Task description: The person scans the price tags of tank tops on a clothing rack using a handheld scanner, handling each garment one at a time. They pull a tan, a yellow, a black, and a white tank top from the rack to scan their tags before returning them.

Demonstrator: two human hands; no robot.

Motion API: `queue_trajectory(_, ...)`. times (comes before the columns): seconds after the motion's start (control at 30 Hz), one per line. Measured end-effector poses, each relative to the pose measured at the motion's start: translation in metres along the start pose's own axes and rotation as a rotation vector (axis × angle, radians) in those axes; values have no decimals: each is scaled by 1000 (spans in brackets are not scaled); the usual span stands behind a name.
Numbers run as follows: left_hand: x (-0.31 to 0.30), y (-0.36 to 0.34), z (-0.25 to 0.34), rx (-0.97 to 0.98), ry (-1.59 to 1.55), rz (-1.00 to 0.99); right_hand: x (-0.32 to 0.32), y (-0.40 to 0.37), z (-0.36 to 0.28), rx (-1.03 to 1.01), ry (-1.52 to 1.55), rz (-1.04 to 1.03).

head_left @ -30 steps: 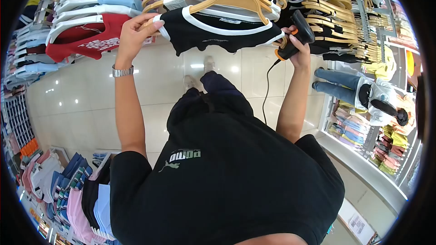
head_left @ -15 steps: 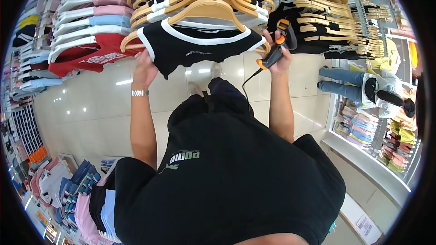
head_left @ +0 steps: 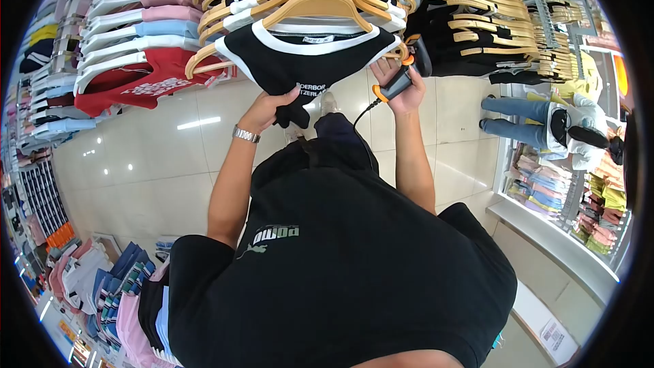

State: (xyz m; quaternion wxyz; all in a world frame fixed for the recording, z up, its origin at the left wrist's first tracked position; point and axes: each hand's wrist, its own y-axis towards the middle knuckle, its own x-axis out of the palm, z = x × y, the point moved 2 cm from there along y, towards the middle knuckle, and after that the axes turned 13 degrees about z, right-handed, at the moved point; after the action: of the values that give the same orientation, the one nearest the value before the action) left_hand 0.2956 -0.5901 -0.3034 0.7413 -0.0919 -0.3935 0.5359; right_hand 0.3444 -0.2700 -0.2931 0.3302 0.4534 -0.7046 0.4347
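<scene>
A black sleeveless top [head_left: 300,71] with white trim hangs from a wooden hanger [head_left: 317,5] at the front of the rack. My left hand [head_left: 264,110], with a metal watch at the wrist, pinches the cloth of its lower front. White lettering shows beside those fingers. In my right hand [head_left: 402,88] is a black and orange barcode scanner [head_left: 398,82], its cable running down toward my waist. The scanner is close to the right end of the hanger, and part of its handle is hidden by my fingers.
More wooden hangers [head_left: 238,3] crowd the rack behind the top. A red shirt [head_left: 129,87] hangs on the left, dark clothes [head_left: 436,58] on the right. Another person [head_left: 545,126] stands at the far right. Folded clothes [head_left: 129,300] lie at lower left. Tiled floor [head_left: 157,157] lies below.
My left hand has moved from the top's left side to its lower front, gripping the cloth there. The scanner in my right hand has moved slightly left and down.
</scene>
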Motion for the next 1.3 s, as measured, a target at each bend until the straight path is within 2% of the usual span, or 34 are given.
queue_trajectory(0.17,-2,-1,-16,11,-189,-67,-28,-22,-4,-106,-23,116)
queue_trajectory(0.23,-6,-2,-20,-29,-259,-98,-35,-35,-5,-102,-139,136)
queue_trajectory(0.33,-6,-5,-22,-95,-372,-164,-54,-51,1,-81,-242,81)
queue_trajectory(0.43,-7,-9,-17,-126,-440,-194,-50,-66,12,13,-272,-146)
queue_trajectory(0.57,-7,-17,-11,-171,-500,-214,-40,-77,27,17,-455,-237)
queue_trajectory(0.63,-6,-19,-11,-167,-505,-202,-32,-80,33,24,-372,-261)
queue_trajectory(0.73,-6,-23,-10,-171,-569,-241,-28,-77,47,25,-157,29)
queue_trajectory(0.77,-4,-25,-10,-176,-601,-265,-38,-72,49,25,-68,-61)
queue_trajectory(0.83,1,-28,-8,-171,-584,-202,-43,-75,47,-1,-28,77)
queue_trajectory(0.97,4,-33,-8,-122,-591,-164,-44,-86,38,-55,-21,-34)
queue_trajectory(1.13,11,-37,-11,-171,-610,-149,-21,-84,37,8,-378,-327)
queue_trajectory(1.17,11,-38,-12,-173,-609,-146,-21,-78,40,-2,-439,-325)
queue_trajectory(1.27,12,-39,-14,-184,-613,-175,-11,-71,51,57,-586,-91)
queue_trajectory(1.3,11,-39,-14,-185,-610,-182,-9,-70,52,79,-604,-121)
